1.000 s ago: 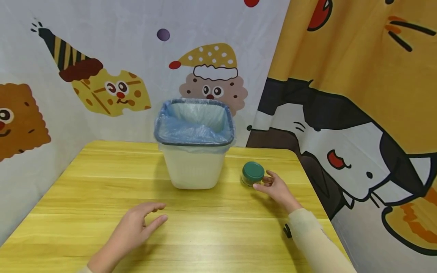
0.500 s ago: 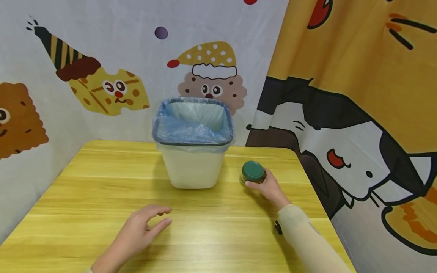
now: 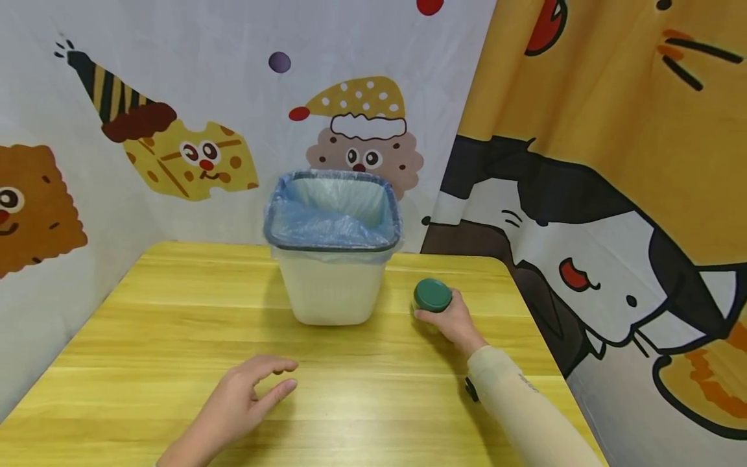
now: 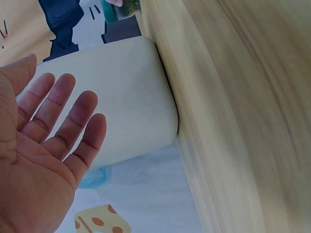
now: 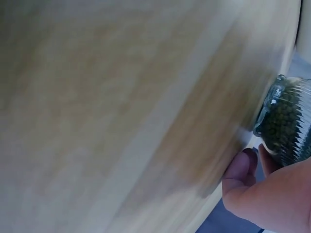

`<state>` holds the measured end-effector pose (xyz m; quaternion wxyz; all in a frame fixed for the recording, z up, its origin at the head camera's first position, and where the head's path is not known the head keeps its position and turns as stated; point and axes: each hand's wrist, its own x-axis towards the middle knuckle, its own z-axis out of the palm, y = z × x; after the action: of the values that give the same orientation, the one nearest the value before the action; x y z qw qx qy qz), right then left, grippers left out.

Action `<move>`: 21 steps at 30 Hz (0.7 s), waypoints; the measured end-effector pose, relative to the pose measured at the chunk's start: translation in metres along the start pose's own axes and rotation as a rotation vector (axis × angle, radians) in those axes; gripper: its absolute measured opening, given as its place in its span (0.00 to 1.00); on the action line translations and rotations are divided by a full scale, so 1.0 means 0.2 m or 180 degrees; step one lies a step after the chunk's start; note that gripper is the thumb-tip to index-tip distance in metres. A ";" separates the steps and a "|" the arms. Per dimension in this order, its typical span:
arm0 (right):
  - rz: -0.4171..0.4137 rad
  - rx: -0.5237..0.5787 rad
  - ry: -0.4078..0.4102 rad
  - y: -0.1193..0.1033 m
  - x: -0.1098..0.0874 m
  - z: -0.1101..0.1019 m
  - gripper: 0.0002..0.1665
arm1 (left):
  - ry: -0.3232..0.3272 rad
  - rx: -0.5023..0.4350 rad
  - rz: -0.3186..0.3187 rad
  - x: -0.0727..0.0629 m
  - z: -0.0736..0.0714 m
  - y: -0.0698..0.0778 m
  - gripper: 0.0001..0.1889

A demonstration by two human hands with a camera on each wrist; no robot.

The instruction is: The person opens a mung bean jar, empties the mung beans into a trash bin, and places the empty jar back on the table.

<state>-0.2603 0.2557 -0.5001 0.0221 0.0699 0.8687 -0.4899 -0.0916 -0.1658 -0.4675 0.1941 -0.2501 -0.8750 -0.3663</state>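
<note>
A small ribbed glass jar (image 3: 432,296) with a green lid stands at the right of the table. My right hand (image 3: 457,324) grips it from the right side, thumb along its near face. The right wrist view shows small greenish grains inside the glass jar (image 5: 284,121). Over the front middle of the table, my left hand (image 3: 236,395) holds nothing, its fingers relaxed and thumb apart. In the left wrist view its palm and the spread fingers (image 4: 80,116) overlap the white bin (image 4: 126,92).
On the wooden table (image 3: 146,337), left of the jar, stands a white bin (image 3: 332,288) lined with a blue plastic bag (image 3: 327,224). Behind the table hang a printed cloth (image 3: 222,39) and a yellow curtain (image 3: 613,97) with cartoon figures.
My right hand has closed in from the right and taken hold of the jar, which stands in about the same place. My left hand has drifted slightly right.
</note>
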 end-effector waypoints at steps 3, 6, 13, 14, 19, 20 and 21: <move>-0.0020 -0.0013 0.0008 0.01 -0.01 0.00 0.60 | -0.0001 -0.0011 0.0000 0.00 0.00 0.01 0.14; -0.0015 0.0022 0.0011 0.03 -0.01 -0.01 0.60 | -0.0010 -0.0055 -0.0010 -0.01 0.00 0.01 0.14; -0.0044 0.0645 -0.0132 -0.06 -0.11 -0.07 0.55 | -0.0002 -0.0141 0.0017 -0.01 0.02 0.00 0.14; -0.0059 0.0806 -0.0169 -0.08 -0.13 -0.07 0.52 | 0.0007 -0.0147 0.0028 -0.02 0.02 0.00 0.14; -0.0249 0.1877 -0.0411 -0.19 -0.24 -0.12 0.33 | 0.0051 -0.0179 0.0088 -0.02 0.04 0.00 0.15; -0.0296 0.2100 -0.0468 -0.21 -0.26 -0.12 0.30 | 0.0056 -0.0191 0.0094 -0.02 0.04 0.00 0.16; -0.0352 0.2292 -0.0512 -0.22 -0.28 -0.13 0.27 | 0.0056 -0.0208 0.0097 -0.02 0.04 0.00 0.16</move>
<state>-0.2114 0.2503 -0.4423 0.0378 -0.0126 0.6387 -0.7684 -0.0903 -0.1612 -0.4752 0.1991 -0.2663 -0.8569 -0.3939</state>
